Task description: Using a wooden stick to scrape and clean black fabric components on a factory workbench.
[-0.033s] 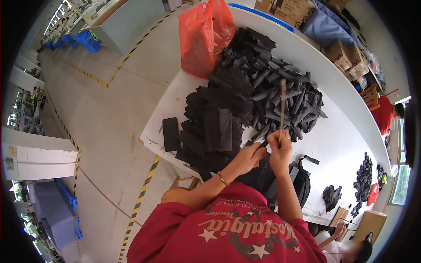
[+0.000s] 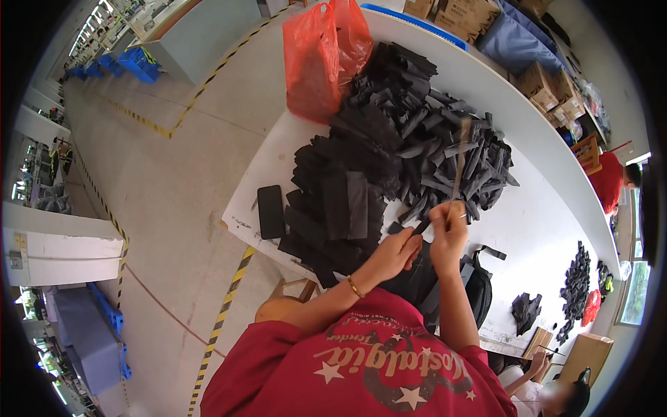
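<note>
Black strip (image 2: 422, 227), short and narrow, shows in the head view above the near edge of the white table (image 2: 538, 208), pinched at its lower end by the left hand (image 2: 397, 254), whose fingers are closed on it. The right hand (image 2: 449, 233), just beside the strip's upper end, is clamped round a thin stick (image 2: 460, 170) that points away from the person and is blurred toward its tip; whether this hand also touches the strip, I cannot tell. Beyond the stick lies a loose heap of tube-like black pieces (image 2: 479, 167). Left of it, flat black pieces (image 2: 356, 205) are piled, with a black phone (image 2: 271, 212) near their left side and a red plastic bag (image 2: 313, 76) at the far corner. Right of the forearms sits a black backpack (image 2: 478, 295). Farther right are a small black pile (image 2: 526, 313) and a longer one (image 2: 575, 281), with a co-worker's hand (image 2: 538, 364) near a brown box (image 2: 587, 359).
</note>
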### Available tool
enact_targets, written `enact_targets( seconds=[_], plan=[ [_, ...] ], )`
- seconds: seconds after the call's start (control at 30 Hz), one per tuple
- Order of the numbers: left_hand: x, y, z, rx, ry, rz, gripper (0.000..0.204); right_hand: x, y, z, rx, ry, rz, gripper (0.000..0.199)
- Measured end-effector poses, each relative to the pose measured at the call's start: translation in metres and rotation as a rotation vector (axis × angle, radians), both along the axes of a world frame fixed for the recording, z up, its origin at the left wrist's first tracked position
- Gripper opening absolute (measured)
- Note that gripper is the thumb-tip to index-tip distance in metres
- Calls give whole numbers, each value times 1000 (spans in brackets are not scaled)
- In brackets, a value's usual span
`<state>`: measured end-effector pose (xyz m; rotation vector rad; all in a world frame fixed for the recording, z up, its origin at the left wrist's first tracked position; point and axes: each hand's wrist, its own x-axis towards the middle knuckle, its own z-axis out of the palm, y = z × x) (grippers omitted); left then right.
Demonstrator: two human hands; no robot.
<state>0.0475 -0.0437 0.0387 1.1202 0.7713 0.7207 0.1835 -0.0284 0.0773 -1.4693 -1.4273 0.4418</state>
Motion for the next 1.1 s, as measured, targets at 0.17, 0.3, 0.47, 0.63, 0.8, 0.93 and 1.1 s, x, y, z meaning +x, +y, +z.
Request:
enact_targets(
  seconds=[0.17,0.3,0.47,0.63,0.8,0.93,1.1],
  plan=[
    [-2,-13,18,-54,-110,34,32,4,32,23,-4,223,-178,12],
    [-18,-9,13,-20,-59,13,33,1,59,27,140,103,-278,13],
    [-62,-26,-47,-50,156,381,28,96,118,59,101,327,-367,25],
    [-111,58,-89,153,601,1067,25,98,106,39,-135,50,-249,44],
    [-122,80,-111,107,542,949,27,61,52,-10,-346,-68,176,20],
    [-123,79,-105,60,579,962,20,49,38,-1,-225,-336,263,18],
    [-121,78,-84,210,471,911,16,45,44,13,-90,-603,473,22]
  ],
)
